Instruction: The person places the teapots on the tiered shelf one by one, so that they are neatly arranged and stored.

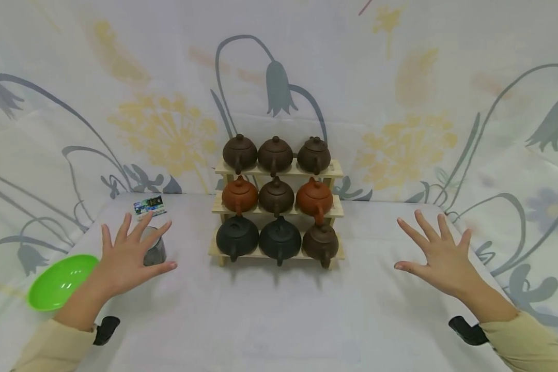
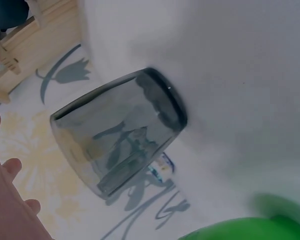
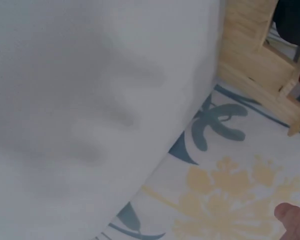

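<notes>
My left hand (image 1: 129,256) hovers over the left of the table with its fingers spread, holding nothing. Partly hidden behind it in the head view is a grey glass cup (image 2: 121,131), which the left wrist view shows whole. On the right, my right hand (image 1: 442,258) is also spread wide above the white cloth, away from any object. Between the hands stands a three-tier wooden rack (image 1: 279,168) of small teapots: dark brown teapots (image 1: 275,155) on top, reddish-brown teapots (image 1: 239,196) flanking a brown one in the middle, black teapots (image 1: 280,238) and a brown teapot (image 1: 321,242) below.
A bright green bowl (image 1: 51,281) lies left of my left forearm. Near the back left edge is a small printed card (image 1: 150,205). Flower-patterned cloth (image 1: 279,88) hangs behind and at both sides of the white-covered table (image 1: 279,315).
</notes>
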Action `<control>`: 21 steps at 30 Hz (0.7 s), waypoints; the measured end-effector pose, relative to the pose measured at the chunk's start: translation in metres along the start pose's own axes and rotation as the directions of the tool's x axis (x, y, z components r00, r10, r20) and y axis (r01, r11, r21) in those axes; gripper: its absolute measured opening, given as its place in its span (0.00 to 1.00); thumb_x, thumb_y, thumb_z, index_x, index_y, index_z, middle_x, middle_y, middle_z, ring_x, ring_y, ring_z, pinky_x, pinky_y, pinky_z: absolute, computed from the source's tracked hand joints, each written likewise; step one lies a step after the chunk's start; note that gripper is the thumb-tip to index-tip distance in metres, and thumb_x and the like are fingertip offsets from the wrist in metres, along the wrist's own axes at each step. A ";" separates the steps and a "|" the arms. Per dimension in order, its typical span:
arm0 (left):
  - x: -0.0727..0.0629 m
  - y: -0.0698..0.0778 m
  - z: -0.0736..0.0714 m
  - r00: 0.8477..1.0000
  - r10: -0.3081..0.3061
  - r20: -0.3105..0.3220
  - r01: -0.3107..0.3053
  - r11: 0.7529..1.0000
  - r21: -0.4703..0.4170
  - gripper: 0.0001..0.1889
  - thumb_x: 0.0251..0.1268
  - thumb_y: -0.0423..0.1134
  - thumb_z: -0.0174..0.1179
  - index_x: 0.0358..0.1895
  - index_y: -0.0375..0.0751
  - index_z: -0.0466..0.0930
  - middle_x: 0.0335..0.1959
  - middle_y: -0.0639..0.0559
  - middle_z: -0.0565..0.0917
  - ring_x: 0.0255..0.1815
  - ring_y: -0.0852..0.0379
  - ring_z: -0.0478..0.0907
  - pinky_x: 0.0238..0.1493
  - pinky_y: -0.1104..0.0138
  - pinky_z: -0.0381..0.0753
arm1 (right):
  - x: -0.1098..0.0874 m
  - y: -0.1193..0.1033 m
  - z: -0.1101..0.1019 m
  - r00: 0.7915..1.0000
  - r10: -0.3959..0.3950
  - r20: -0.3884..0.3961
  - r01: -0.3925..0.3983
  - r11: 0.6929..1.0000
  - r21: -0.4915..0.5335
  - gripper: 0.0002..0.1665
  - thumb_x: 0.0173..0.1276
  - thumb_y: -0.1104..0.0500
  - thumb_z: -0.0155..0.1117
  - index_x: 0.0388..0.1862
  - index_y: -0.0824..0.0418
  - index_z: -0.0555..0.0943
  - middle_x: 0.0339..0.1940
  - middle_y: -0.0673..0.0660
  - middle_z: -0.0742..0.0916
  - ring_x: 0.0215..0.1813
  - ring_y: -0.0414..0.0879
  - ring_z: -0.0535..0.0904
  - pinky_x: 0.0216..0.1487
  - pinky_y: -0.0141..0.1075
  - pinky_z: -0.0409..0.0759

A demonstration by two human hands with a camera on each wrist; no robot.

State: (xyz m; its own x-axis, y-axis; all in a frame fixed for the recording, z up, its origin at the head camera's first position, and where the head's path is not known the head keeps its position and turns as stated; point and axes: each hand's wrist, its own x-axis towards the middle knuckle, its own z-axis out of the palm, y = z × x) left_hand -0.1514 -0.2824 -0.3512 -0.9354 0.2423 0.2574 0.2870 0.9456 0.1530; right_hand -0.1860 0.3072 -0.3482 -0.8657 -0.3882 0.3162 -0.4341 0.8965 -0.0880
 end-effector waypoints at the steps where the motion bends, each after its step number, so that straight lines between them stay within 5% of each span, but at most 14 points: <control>1: -0.001 -0.001 0.001 1.000 -0.006 0.005 0.006 1.000 -0.002 0.45 0.53 0.67 0.57 0.73 0.56 0.51 0.72 0.35 0.48 0.70 0.31 0.27 0.54 0.37 0.14 | 0.000 0.000 0.001 1.000 -0.001 0.002 0.001 1.000 -0.001 0.54 0.55 0.33 0.62 0.75 0.39 0.47 0.74 0.64 0.52 0.69 0.72 0.32 0.49 0.71 0.18; 21: 0.000 -0.002 0.009 0.999 -0.036 0.035 0.035 0.999 0.024 0.46 0.52 0.69 0.55 0.73 0.55 0.51 0.73 0.35 0.45 0.69 0.32 0.22 0.53 0.38 0.11 | -0.008 -0.002 0.010 0.998 0.052 0.035 -0.052 0.999 0.006 0.54 0.56 0.33 0.61 0.75 0.41 0.47 0.74 0.66 0.51 0.68 0.76 0.36 0.47 0.74 0.21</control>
